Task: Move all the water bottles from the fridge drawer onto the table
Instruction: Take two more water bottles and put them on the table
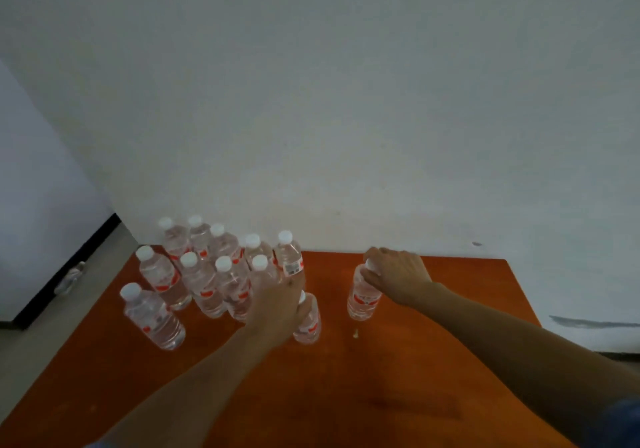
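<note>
Several clear water bottles (199,276) with white caps and red labels stand clustered at the far left of the orange table (398,378). My left hand (277,305) grips the top of one more bottle (309,323) standing just right of the cluster; its cap is mostly hidden under my fingers. My right hand (398,276) holds the cap end of another upright bottle (362,297) standing apart near the table's far edge. The fridge drawer is out of view.
A white wall rises right behind the table's far edge. A small pale speck (355,334) lies on the table between the two held bottles. Grey floor (52,343) and a black skirting strip run along the left side.
</note>
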Motion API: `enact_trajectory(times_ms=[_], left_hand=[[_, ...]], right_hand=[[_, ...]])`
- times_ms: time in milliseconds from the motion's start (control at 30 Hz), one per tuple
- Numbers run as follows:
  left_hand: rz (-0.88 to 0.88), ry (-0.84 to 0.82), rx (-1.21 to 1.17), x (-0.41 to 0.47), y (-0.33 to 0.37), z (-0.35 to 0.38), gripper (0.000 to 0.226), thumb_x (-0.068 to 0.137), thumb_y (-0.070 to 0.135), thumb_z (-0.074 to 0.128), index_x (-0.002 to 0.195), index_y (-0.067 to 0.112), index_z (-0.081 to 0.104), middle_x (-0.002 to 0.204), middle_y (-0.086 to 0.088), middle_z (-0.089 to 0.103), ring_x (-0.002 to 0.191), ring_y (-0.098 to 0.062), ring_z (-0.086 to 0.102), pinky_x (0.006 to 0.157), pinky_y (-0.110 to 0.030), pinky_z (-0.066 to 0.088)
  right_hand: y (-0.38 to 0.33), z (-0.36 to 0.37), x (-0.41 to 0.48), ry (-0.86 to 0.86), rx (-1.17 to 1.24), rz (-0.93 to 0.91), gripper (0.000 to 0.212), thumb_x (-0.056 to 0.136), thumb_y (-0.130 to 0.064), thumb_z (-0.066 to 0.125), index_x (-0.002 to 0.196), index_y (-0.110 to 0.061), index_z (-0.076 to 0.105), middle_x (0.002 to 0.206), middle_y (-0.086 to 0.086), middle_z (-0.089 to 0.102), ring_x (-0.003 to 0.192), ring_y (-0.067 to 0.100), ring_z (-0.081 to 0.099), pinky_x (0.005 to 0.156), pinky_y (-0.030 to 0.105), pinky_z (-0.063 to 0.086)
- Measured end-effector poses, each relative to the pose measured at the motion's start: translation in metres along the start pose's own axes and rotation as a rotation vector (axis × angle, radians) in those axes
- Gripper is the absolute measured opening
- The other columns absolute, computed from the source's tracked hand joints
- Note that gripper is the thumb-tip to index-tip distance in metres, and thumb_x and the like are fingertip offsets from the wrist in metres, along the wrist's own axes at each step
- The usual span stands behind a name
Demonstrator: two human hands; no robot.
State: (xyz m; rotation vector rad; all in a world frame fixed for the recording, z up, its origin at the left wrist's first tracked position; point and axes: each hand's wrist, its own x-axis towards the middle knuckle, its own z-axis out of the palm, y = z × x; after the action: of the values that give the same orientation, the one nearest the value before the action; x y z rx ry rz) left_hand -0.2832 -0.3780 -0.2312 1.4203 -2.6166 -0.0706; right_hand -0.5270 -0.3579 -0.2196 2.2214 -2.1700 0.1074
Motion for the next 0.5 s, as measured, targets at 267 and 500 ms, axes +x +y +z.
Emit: enact_trajectory(times_ms=[267,500], left_hand=[[0.072,-0.163,0.06,0.078,-0.049,0.024,0.045,0.099,0.041,0.035,0.134,0.014,0.042,0.123,-0.007,0.058,0.097,-0.025,0.062,0.075,-0.038,0.052],[0.119,-0.238,0.08,0.097,-0.064,0.037,0.047,0.098,0.035,0.041,0.141,0.015,0.035,0.14,-0.011,0.042,0.113,-0.029,0.055,0.08,-0.038,0.049]], right_hand=[[-0.02,0.028,0.086,-0.08,0.011,0.08,0.04,0.1,-0.047,0.04,0.129,-0.022,0.047,0.121,0.005,0.06,0.094,0.023,0.063,0.071,0.031,0.045],[-0.032,0.046,0.117,-0.075,0.038,0.126,0.037,0.1,-0.044,0.042,0.128,-0.021,0.046,0.117,0.006,0.059,0.095,0.025,0.062,0.071,0.034,0.046]])
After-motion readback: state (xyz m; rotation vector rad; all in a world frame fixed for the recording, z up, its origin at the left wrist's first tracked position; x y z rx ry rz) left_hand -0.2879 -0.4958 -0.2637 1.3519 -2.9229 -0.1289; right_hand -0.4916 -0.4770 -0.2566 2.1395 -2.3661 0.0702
